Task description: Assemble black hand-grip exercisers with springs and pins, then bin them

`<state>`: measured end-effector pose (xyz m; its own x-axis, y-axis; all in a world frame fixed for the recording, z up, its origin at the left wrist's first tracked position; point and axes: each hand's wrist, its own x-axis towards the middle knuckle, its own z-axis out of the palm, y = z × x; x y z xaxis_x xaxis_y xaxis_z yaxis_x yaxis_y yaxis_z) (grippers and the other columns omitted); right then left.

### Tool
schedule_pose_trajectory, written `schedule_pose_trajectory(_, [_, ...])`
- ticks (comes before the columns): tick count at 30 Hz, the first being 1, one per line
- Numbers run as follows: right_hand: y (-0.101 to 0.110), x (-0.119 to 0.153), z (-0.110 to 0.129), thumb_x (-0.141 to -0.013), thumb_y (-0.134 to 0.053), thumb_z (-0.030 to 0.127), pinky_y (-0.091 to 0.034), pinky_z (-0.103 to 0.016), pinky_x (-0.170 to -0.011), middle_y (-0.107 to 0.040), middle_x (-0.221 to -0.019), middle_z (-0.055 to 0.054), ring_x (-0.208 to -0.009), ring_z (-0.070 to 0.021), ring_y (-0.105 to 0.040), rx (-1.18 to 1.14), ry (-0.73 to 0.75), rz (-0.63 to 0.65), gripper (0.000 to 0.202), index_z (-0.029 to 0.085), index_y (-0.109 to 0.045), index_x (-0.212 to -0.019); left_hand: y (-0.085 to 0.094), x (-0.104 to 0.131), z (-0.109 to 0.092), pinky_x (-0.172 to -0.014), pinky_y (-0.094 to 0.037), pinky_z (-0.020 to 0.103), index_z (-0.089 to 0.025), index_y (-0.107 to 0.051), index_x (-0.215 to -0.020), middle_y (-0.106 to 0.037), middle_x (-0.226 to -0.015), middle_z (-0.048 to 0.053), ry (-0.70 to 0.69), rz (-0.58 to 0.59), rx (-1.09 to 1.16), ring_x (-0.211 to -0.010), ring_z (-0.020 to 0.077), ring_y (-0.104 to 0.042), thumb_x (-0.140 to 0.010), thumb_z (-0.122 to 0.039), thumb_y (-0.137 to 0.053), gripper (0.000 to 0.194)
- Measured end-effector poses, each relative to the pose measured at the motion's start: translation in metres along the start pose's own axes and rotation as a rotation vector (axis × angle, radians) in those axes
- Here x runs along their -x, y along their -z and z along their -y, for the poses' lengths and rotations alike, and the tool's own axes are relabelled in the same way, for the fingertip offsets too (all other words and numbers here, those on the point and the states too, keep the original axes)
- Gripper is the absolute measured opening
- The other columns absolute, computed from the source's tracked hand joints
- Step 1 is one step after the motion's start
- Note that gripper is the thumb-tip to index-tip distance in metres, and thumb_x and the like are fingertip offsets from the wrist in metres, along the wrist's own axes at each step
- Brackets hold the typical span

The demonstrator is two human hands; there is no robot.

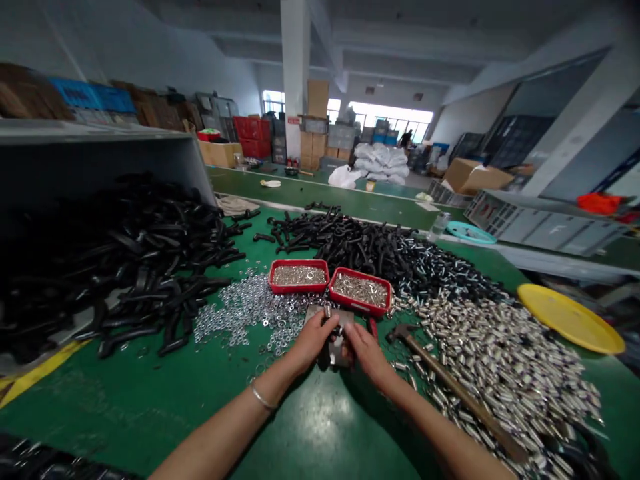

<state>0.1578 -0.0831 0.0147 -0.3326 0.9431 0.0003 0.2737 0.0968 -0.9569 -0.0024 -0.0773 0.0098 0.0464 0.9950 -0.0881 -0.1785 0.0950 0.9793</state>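
My left hand (316,335) is closed around a small silver metal cylinder (328,311), whose end sticks up above the thumb. Close beside it, my right hand (364,345) has its fingers curled together at a small dark part, mostly hidden between the hands. Both hands are over a metal block (338,355) on the green table. Just beyond them stand two red trays, the left tray (299,289) and the right tray (361,307), filled with tiny metal pieces. A hammer (450,381) with a wooden handle lies right of my right hand.
Loose nuts (235,310) spread to the left. Silver cylinders (510,360) are heaped on the right, near a yellow lid (570,319). Black handle-like parts (360,247) pile up behind the trays, and more black parts (150,233) fill the left side. A grey crate (550,223) stands back right.
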Motion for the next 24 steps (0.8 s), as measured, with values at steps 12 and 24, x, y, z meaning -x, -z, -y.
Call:
schedule_pose_trajectory(12, [-0.008,0.003,-0.005,-0.089,-0.02,0.081,-0.032,-0.022,-0.035,-0.055,-0.047,0.001,-0.031,-0.0096,-0.036,-0.477,-0.351,0.541,0.073,0.019,-0.056,-0.077,0.022,0.014,-0.001,-0.071,-0.042,0.026,-0.019,-0.055,-0.086,-0.055,-0.077,-0.002,-0.231,0.0,-0.536,-0.072,0.0142,-0.051,-0.095,-0.045,-0.052,0.028])
schedule_pose_trajectory(24, [-0.013,0.008,-0.007,-0.094,-0.019,0.075,-0.038,-0.025,-0.046,-0.064,-0.066,-0.004,-0.044,-0.0127,-0.05,-0.133,-0.15,0.48,0.07,0.018,-0.058,-0.089,0.025,0.032,-0.01,-0.072,-0.042,0.028,-0.019,-0.057,-0.085,-0.058,-0.077,0.0,-0.228,0.007,-0.684,-0.072,0.0158,-0.053,-0.096,-0.043,-0.05,0.028])
